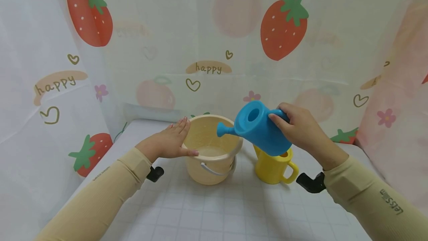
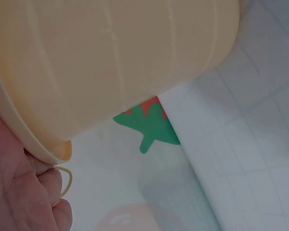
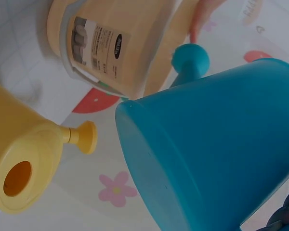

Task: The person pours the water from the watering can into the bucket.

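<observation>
A blue watering can [image 1: 262, 131] is held tilted by its handle in my right hand [image 1: 297, 124]. Its spout, ending in a round sprinkler head [image 1: 220, 129], points left over the opening of a cream bucket [image 1: 208, 172]. My left hand [image 1: 170, 140] rests on the bucket's left rim, fingers straight and thumb spread along the front edge. From the left wrist, the palm [image 2: 12, 178] shows against the rim. The bucket stands upright, its pale grey handle [image 1: 214, 172] hanging down in front.
A yellow watering can [image 1: 269, 168] stands on the table [image 1: 200, 215] right of the bucket, partly behind the blue one. A label [image 3: 98, 48] is stuck on the bucket's side. A strawberry-print curtain [image 1: 153, 44] encloses the back and sides.
</observation>
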{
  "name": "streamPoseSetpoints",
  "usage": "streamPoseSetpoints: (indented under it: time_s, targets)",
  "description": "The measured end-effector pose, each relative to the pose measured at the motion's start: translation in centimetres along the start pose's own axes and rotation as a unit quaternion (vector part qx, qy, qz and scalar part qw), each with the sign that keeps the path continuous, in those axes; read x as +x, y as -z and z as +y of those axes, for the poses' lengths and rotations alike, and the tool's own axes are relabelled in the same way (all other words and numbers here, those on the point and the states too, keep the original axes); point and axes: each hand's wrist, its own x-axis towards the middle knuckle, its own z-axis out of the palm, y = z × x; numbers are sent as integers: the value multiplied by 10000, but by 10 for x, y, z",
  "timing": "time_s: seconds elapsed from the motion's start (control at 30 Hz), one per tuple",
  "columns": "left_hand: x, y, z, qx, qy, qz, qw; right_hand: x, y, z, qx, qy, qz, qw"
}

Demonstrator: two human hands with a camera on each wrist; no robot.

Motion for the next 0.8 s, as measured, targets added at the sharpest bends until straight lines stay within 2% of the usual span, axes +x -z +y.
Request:
streamPoseSetpoints:
  time_s: [0.8]
  targets:
    - [2,-2,-1,64,14,7,10000,0,0,2,-56,79,59,9999]
